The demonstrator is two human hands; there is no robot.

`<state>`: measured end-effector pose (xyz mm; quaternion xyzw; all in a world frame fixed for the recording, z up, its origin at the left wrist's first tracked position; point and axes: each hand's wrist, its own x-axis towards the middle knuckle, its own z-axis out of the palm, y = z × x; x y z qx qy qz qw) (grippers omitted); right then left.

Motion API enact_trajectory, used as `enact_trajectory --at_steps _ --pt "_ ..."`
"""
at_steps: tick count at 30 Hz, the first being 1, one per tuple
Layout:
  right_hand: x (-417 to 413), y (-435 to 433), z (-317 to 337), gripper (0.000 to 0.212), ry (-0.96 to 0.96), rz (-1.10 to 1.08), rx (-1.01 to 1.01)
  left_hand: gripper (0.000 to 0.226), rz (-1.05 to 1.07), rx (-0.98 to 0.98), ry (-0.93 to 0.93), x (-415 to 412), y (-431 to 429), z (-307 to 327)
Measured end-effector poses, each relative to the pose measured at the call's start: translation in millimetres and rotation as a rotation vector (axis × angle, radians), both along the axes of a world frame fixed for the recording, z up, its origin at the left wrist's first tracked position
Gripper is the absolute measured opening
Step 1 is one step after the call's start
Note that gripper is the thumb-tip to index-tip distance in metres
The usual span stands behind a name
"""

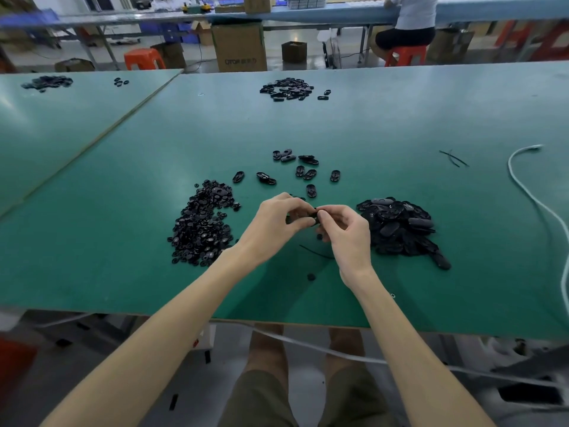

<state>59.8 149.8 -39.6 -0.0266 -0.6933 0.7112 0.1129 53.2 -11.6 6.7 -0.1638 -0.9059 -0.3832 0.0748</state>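
Note:
My left hand [277, 224] and my right hand [346, 232] meet above the green table [400, 124], both pinching a small black plastic piece [313, 214] between fingertips and thumbs. The piece is mostly hidden by my fingers. A heap of small black round parts [203, 224] lies left of my hands. To the right lies a heap of larger black oval shells [398, 226]. Several loose oval pieces [303, 172] lie scattered just beyond my hands.
A white cable [532, 198] snakes along the table's right side. Another pile of black parts [288, 88] sits far across the table and a small one [47, 82] at far left. Thin black strips [454, 157] lie at right. A person [406, 26] sits at a rear bench.

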Motion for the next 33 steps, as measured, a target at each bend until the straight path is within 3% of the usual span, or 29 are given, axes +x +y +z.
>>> enact_trajectory --at_steps 6,12,23,27,30,33 --pt "0 1 0 0.007 -0.027 0.020 0.013 0.013 0.244 -0.354 -0.113 -8 -37 20" --pt "1 1 2 0.006 -0.031 0.022 0.040 0.022 0.422 -0.579 -0.375 -12 -82 35" --pt "4 1 4 0.009 -0.031 0.024 0.034 0.009 0.402 -0.472 -0.255 -7 -76 28" --pt "4 2 5 0.013 -0.023 0.032 0.025 0.009 0.352 -0.288 -0.145 -7 -62 27" --pt "5 2 5 0.014 -0.016 0.027 0.015 0.009 0.271 -0.051 -0.193 -4 -46 26" --pt "5 1 5 0.014 -0.015 0.023 0.014 0.011 0.204 0.049 -0.219 -2 -31 20"
